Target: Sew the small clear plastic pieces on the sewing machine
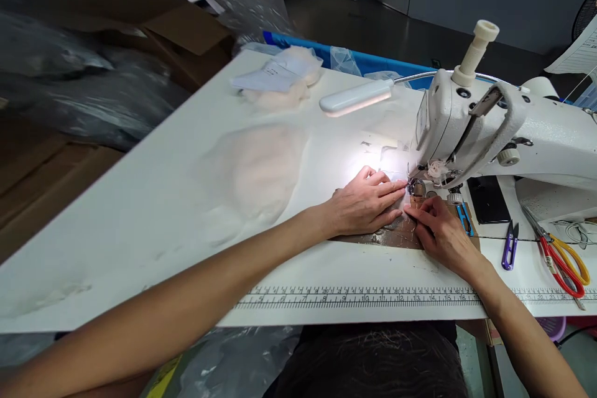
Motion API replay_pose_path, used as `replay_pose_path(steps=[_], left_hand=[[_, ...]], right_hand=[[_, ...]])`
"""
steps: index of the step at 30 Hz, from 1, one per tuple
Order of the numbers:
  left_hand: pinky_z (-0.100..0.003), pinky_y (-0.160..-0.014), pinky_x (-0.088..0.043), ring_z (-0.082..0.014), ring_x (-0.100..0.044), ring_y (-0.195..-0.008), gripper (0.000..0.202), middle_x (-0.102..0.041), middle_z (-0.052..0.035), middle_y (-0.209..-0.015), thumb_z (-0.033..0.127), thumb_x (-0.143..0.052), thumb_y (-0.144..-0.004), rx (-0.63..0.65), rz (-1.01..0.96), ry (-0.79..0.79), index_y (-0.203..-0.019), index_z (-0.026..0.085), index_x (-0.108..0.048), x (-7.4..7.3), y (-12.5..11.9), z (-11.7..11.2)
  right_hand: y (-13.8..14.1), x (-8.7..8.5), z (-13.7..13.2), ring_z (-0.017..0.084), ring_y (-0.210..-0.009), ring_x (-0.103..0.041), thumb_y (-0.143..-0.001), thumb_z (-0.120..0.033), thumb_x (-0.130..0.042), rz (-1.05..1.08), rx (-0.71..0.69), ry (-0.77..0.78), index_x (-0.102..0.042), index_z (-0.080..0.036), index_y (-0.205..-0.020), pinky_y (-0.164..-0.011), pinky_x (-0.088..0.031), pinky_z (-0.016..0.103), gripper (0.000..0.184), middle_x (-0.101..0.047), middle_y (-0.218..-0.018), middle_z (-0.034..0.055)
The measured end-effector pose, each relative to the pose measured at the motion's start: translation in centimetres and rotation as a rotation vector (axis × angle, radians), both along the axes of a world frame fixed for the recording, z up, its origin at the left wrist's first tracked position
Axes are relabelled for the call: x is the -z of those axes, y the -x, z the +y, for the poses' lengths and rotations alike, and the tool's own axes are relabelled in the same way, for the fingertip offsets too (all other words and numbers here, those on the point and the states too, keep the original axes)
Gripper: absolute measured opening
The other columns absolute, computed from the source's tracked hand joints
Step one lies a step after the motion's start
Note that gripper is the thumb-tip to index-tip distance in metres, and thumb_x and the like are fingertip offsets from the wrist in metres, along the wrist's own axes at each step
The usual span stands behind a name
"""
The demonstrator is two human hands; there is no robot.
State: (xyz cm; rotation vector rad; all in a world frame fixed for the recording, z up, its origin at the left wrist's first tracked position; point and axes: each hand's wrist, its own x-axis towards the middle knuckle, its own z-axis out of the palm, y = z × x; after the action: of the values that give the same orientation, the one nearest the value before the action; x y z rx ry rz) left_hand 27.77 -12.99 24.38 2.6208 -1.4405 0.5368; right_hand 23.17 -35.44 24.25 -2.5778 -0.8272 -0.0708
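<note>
My left hand (370,202) lies flat with fingers stretched out, pressing on a small piece of thin white fabric (396,204) at the sewing machine's needle area. My right hand (441,233) is closed, thumb and forefinger pinched at the fabric's near right edge, just in front of the presser foot (411,185). Over both hands stands the white sewing machine (466,118), its lamp (357,98) reaching left and lighting the fabric. Under my hands, brown tape (396,236) covers the machine bed. The fabric's far part is washed out by glare.
Sheer pale fabric (265,168) lies left on the white table (177,217), with a bundle and paper slip (265,74) behind. To the right are blue snips (464,219), a black phone-like slab (489,199), purple snips (510,247) and red-and-yellow-handled scissors (559,255). A ruler strip (364,298) lines the front edge.
</note>
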Motion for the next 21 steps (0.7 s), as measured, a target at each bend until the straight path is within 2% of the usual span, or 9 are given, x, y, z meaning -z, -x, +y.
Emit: replay_pose_path(steps=[7,14,21], left_hand=[[-0.042,-0.076,-0.041,-0.0272,-0.057,-0.092,0.044,-0.059,-0.0161,-0.132,0.036,-0.032,-0.101,-0.071,0.004,-0.086,-0.118,0.009,-0.063,-0.34,0.85,-0.62],[-0.043,-0.079,-0.04,-0.0276,-0.057,-0.093,0.043,-0.059,-0.0159,-0.133,0.038,-0.037,-0.099,-0.062,0.017,-0.09,-0.119,0.009,-0.061,-0.54,0.95,-0.63],[-0.041,-0.077,-0.039,-0.0269,-0.056,-0.092,0.043,-0.059,-0.0152,-0.133,0.039,-0.037,-0.099,-0.054,0.002,-0.08,-0.118,0.009,-0.061,-0.25,0.7,-0.46]], right_hand=[[0.15,-0.04,0.05,0.021,-0.081,-0.056,-0.088,-0.012,-0.046,-0.002,0.013,-0.033,-0.067,-0.022,-0.121,-0.074,-0.057,0.039,0.04,-0.055,-0.097,0.0097],[0.08,0.15,-0.03,0.02,-0.08,-0.056,-0.089,-0.013,-0.048,-0.001,0.027,-0.042,-0.069,-0.025,-0.119,-0.077,-0.057,0.039,0.038,-0.055,-0.098,0.0084],[0.15,-0.04,-0.05,0.021,-0.082,-0.058,-0.088,-0.012,-0.047,0.008,0.018,-0.052,-0.067,-0.023,-0.121,-0.075,-0.057,0.039,0.04,-0.055,-0.1,0.0094]])
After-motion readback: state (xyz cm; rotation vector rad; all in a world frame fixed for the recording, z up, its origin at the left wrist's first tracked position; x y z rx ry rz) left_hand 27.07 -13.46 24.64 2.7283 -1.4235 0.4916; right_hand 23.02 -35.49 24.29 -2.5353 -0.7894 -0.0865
